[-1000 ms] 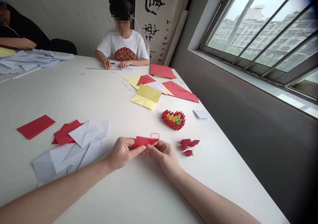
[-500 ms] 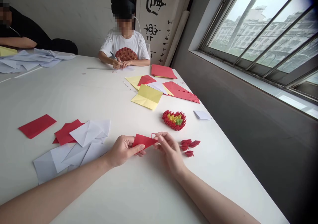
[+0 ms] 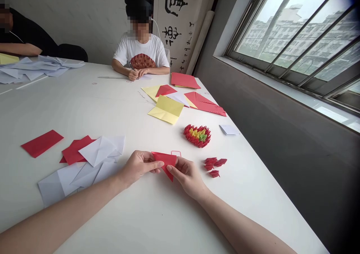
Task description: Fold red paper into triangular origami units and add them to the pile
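A folded red paper triangle (image 3: 166,159) is held above the white table (image 3: 118,224), one tip pointing toward me. My left hand (image 3: 143,163) pinches its left side, thumb on top and fingers behind. On the right side, my right hand (image 3: 188,175) grips it with the thumb pressed on the front face. Several small folded red paper pieces (image 3: 214,163) lie just right of my right hand. Behind them sits a heart-shaped cluster of folded paper (image 3: 197,136), red around the rim with yellow and green inside.
White sheets (image 3: 84,173), red sheets (image 3: 73,151) and a red rectangle (image 3: 42,143) lie at left. Farther back are yellow paper (image 3: 167,109) and red paper (image 3: 185,80). A person (image 3: 140,55) writes across the table; another (image 3: 25,32) sits at far left.
The red paper has turned so that one tip now points toward me instead of to the right. My right hand has shifted left, from the tip to a grip on its right side.
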Action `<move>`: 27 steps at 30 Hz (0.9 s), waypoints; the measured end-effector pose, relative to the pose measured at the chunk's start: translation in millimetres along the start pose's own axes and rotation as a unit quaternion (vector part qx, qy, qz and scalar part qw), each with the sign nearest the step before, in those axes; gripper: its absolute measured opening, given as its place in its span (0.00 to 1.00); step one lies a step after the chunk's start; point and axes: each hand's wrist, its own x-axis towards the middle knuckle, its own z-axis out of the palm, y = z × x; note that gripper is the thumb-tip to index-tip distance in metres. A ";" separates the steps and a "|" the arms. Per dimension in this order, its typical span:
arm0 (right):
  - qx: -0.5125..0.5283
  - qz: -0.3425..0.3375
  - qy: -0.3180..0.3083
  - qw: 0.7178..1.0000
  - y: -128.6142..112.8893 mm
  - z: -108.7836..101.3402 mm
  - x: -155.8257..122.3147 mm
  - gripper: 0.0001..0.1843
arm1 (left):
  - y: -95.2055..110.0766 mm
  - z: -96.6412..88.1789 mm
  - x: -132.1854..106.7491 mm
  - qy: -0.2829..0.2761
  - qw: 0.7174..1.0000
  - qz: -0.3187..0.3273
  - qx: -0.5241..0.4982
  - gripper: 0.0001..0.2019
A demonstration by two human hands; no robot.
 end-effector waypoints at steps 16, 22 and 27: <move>0.046 0.046 -0.046 0.997 -8.1 -5.0 2.0 0.18 | 2.3 -0.5 -3.4 0.037 0.996 0.056 -0.062 0.09; 0.076 0.051 -0.053 0.994 -9.9 -4.6 3.3 0.18 | 1.0 -3.3 -1.2 0.121 0.990 0.071 -0.025 0.15; 0.082 0.044 -0.034 0.995 -8.8 -4.7 3.4 0.19 | 2.4 -3.4 -2.3 0.150 0.986 0.069 -0.026 0.18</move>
